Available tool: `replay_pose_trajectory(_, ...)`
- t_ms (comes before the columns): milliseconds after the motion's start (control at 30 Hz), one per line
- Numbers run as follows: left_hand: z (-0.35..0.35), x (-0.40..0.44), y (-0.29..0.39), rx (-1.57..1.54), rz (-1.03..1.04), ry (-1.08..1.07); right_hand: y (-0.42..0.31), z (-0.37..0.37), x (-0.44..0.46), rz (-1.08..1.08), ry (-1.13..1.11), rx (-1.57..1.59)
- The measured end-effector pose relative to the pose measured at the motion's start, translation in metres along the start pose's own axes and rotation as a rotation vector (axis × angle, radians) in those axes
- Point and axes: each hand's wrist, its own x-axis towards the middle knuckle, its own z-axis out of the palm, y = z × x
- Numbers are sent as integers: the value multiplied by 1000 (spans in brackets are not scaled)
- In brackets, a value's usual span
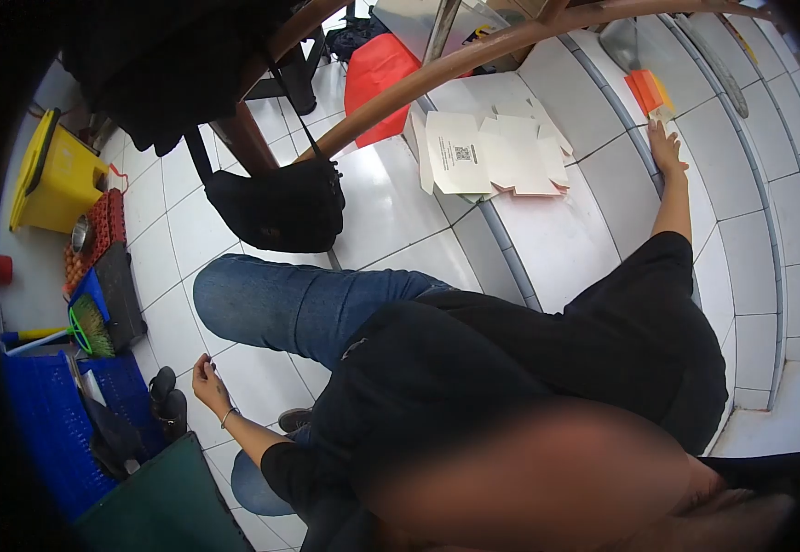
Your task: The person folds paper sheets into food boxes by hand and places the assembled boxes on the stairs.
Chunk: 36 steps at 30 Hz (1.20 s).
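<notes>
My right hand reaches out over the white tiled steps. Its fingers meet the pale end of an orange-and-yellow object, whose exact kind I cannot make out. A grey, tapering thing lies just beyond that object. On the step to the left rests an unfolded white cardboard box with a printed square code. My left hand, with a bracelet at the wrist, hangs low over the floor tiles. Its fingers are loosely bent and apart, and nothing shows in them.
A brown curved railing crosses above the steps, with a black bag hanging by it. Behind are a red sheet-like thing, a yellow bin, egg trays, a broom, blue crates and dark shoes.
</notes>
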Motion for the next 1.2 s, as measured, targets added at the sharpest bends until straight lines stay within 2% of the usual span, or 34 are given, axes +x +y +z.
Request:
replay_pose_trajectory(133, 3, -1, 7, 5, -6, 4, 46, 28, 71, -255, -50, 278)
replay_pose_trajectory(233, 4, -2, 6, 13, -8, 2, 30, 4, 73, -91, -101, 96)
replay_pose_trajectory(367, 3, -3, 7, 31, -3, 9, -1, -20, 32, -202, 104, 152)
replay_pose_trajectory(433, 4, -5, 10, 34, -3, 11, 8, -7, 54, -341, 189, 173)
replay_pose_trajectory(533, 5, -3, 6, 28, -7, 2, 9, -22, 57, -348, -16, 304)
replay_pose_trajectory(633, 9, 2, -4, 12, -5, -17, -8, -33, 46, -174, -126, 528)
replay_pose_trajectory(733, 12, 3, -12, 0, -9, -26, -6, -18, 70, -298, 60, 280)
replay_pose_trajectory(833, 7, 4, -10, 17, -10, -17, -73, -66, -26, -320, 626, -217)
replay_pose_trajectory(900, 4, 1, -4, 27, -1, -11, -97, -56, -25, -644, 472, 115)
replay_pose_trajectory(967, 5, 1, -8, 8, 3, -16, -136, -19, -78, -935, 236, 406)
replay_pose_trajectory(1000, 5, 2, -9, -1, 7, -19, -156, -7, -107, -1002, -73, 397)
replay_pose_trajectory(1033, 5, 2, -7, 9, 5, -28, -173, 2, -136, -1143, -245, 397)
replay_pose_trajectory(1133, 3, 2, -1, 31, 10, -30, -205, 17, -199, -1344, -449, 259)
replay_pose_trajectory(1200, 3, 1, 3, 29, 27, -11, -216, 20, -219, -1291, -335, 196)
